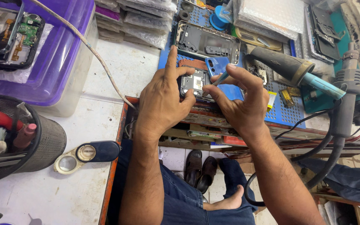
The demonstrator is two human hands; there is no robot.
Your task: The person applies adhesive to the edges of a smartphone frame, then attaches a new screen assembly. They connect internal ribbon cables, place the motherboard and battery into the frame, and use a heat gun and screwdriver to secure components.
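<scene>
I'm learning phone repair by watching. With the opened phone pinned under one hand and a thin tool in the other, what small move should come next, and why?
Probably a gentle press or pry with the thin tool at the spot it points to. The left hand already pins the opened phone at the bench edge, and the right hand holds the tool's tip at the phone's exposed inside, so everything looks steadied for a small, careful nudge.
</scene>
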